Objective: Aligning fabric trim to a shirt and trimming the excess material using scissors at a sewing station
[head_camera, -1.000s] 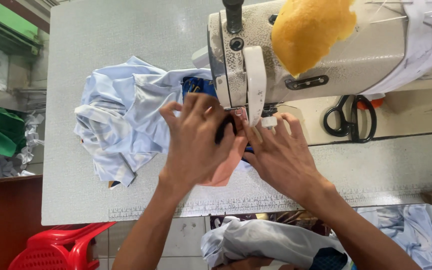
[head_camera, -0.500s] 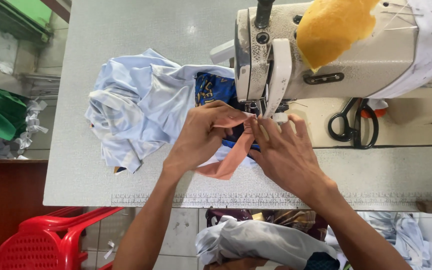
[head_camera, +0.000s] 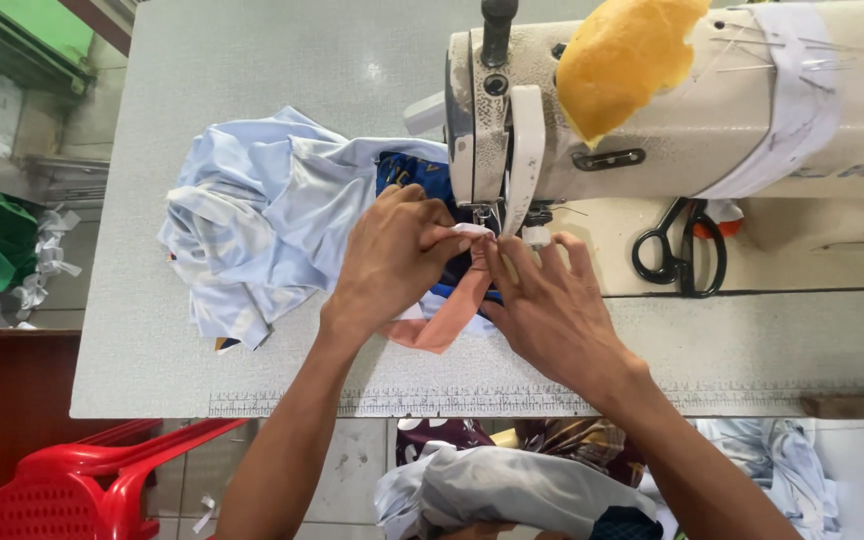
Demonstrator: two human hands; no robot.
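My left hand [head_camera: 392, 260] pinches the end of a salmon-pink fabric strip [head_camera: 444, 318] right at the needle of the cream sewing machine [head_camera: 652, 130]. My right hand [head_camera: 552, 310] lies flat beside it, fingers spread, pressing the strip and the dark blue cloth [head_camera: 407, 175] under the presser foot. A crumpled light blue garment [head_camera: 262, 220] is bunched on the table to the left of both hands.
Black scissors [head_camera: 682, 255] lie on the machine bed at the right. A yellow cloth [head_camera: 622, 60] is draped over the machine head. A red plastic chair [head_camera: 82, 480] stands at lower left. Grey fabric [head_camera: 512, 495] rests on my lap. A ruler strip [head_camera: 452, 402] runs along the table's front edge.
My left hand has gone from flat on the fabric to pinching the pink strip's end near the needle. The view has shifted slightly right to left.
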